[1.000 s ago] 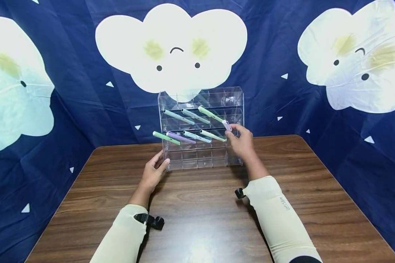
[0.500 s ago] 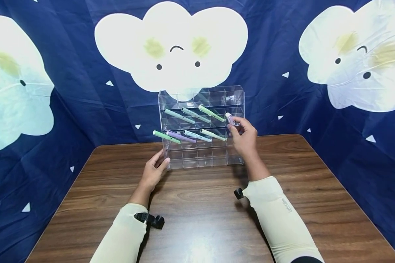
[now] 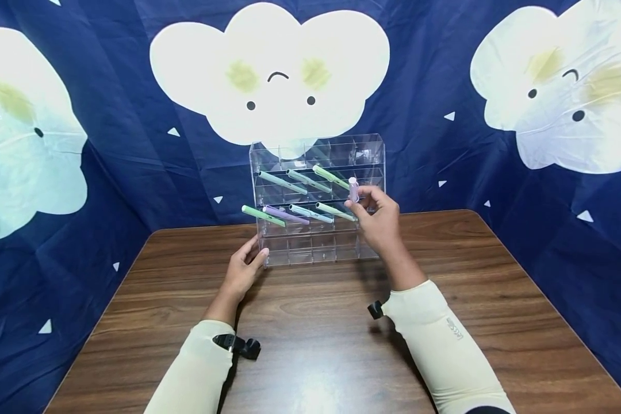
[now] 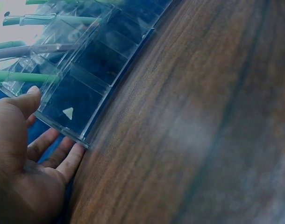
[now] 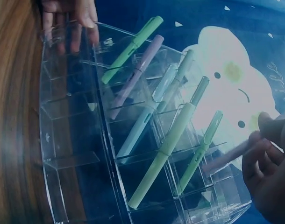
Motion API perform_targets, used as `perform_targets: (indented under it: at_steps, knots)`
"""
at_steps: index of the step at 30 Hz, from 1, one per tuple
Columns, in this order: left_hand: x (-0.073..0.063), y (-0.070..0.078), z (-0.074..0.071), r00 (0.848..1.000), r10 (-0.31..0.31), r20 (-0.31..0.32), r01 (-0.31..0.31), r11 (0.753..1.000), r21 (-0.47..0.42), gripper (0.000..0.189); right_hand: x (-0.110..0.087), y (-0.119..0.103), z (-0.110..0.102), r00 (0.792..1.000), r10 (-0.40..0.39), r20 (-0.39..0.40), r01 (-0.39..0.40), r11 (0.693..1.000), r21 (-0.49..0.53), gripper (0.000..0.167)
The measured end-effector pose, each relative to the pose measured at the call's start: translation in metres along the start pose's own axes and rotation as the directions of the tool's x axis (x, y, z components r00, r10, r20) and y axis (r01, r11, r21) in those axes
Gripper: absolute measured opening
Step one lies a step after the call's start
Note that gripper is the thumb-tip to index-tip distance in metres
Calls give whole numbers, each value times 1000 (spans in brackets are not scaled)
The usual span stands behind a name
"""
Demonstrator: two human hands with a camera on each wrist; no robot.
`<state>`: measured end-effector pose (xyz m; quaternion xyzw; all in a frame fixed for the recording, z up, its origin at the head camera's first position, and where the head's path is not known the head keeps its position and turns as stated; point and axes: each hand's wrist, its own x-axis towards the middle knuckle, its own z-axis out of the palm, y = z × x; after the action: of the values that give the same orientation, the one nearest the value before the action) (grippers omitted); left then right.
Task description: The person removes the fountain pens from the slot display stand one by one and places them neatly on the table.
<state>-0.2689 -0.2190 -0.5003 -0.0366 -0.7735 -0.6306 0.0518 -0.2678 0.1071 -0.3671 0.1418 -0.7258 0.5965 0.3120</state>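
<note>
Rack (image 3: 300, 248) near far edge of worktop (image 3: 310, 313) — right hand (image 3: 382, 221), grip pinching pen (image 3: 353, 188); left hand (image 3: 242, 271), grip spread, touching rack's left end.

The rack (image 3: 310, 251) stood at the back of the table (image 3: 310, 322), before the cloth (image 3: 419, 144), with the left hand (image 3: 241, 271) at its lower left corner. Four pens (image 3: 311, 214) slanted in one tier — three more pens (image 3: 309, 181) in the tier above — and just right of those three was the held pen (image 3: 353, 191), in the right hand (image 3: 383, 224).
</note>
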Motion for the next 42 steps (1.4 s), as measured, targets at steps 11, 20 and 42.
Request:
perform_targets:
  at_steps: [11, 20, 42]
  knots:
    - [1, 1, -1, 1000, -8, 2, 8, 1000, 6, 62, -14, -9, 7, 945, 56, 321, -46, 998, -39, 78]
    - [1, 2, -1, 1000, 0, 3, 0, 1000, 26, 63, -41, -6, 29, 863, 133, 487, -108, 991, -80, 85]
    - [1, 1, 1, 1000, -13, -6, 13, 999, 30, 62, -69, 0, 61, 613, 330, 718, -494, 869, 22, 88]
